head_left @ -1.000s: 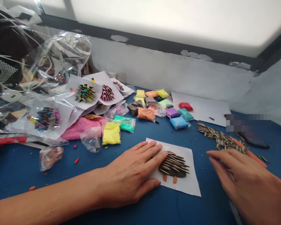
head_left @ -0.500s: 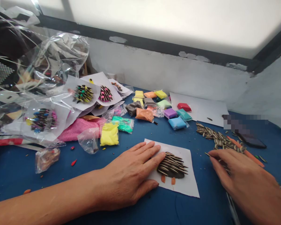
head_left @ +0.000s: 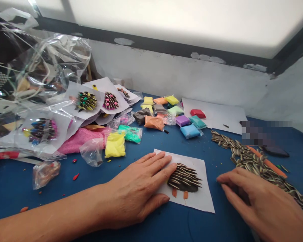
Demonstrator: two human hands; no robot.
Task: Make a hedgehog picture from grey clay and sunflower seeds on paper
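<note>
My left hand point(head_left: 143, 186) lies flat on a sheet of white paper point(head_left: 204, 201), its fingers stretched out and pressing the left side. On the paper is a dark clay hedgehog-like shape point(head_left: 193, 187) with overlapping rows of striped sunflower seeds point(head_left: 184, 174) as spines and two brown clay feet point(head_left: 185, 195). My fingers cover its left end. My right hand point(head_left: 260, 198) is just right of the paper, thumb and forefinger pinched together. Whatever sits between those fingertips is too small to make out. Behind it spreads a pile of loose sunflower seeds point(head_left: 252, 161).
Bagged coloured clay packets point(head_left: 190, 131) stand beyond the paper; a yellow one point(head_left: 115, 144) is farther left. Finished seed pictures point(head_left: 87, 101) and clear plastic wrap point(head_left: 65, 57) crowd the left. An orange stick point(head_left: 272, 166) lies among the seeds, near a dark phone point(head_left: 276, 151).
My right hand has moved down and slightly left, uncovering more of the seed pile. The seed seen at its fingertips before no longer shows clearly. My left hand stays on the paper.
</note>
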